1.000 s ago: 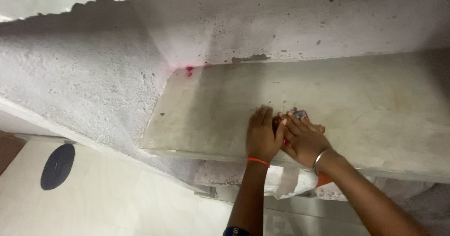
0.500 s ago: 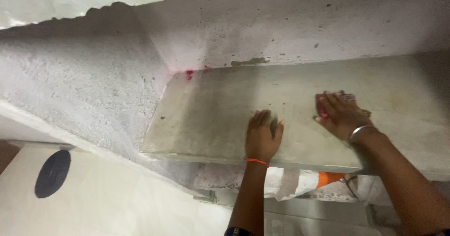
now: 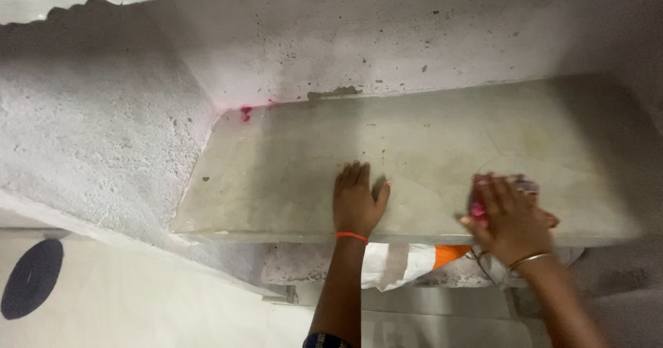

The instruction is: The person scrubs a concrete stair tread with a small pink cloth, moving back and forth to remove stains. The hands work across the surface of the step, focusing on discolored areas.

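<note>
Where the rough grey wall (image 3: 103,134) meets it, a pale stone shelf (image 3: 290,161) spreads wide, and its right end fades into shadow. The left hand (image 3: 357,201) lies flat on the shelf with fingers together and holds nothing, while the right hand (image 3: 510,218), a little blurred, is pressed down on a pink cloth (image 3: 478,208) near the front edge, mostly hidden under it. Under the shelf an orange and white bag (image 3: 414,262) shows only partly.

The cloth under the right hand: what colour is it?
Pink, with darker patches, seen in the head view: the cloth under the right hand.
</note>
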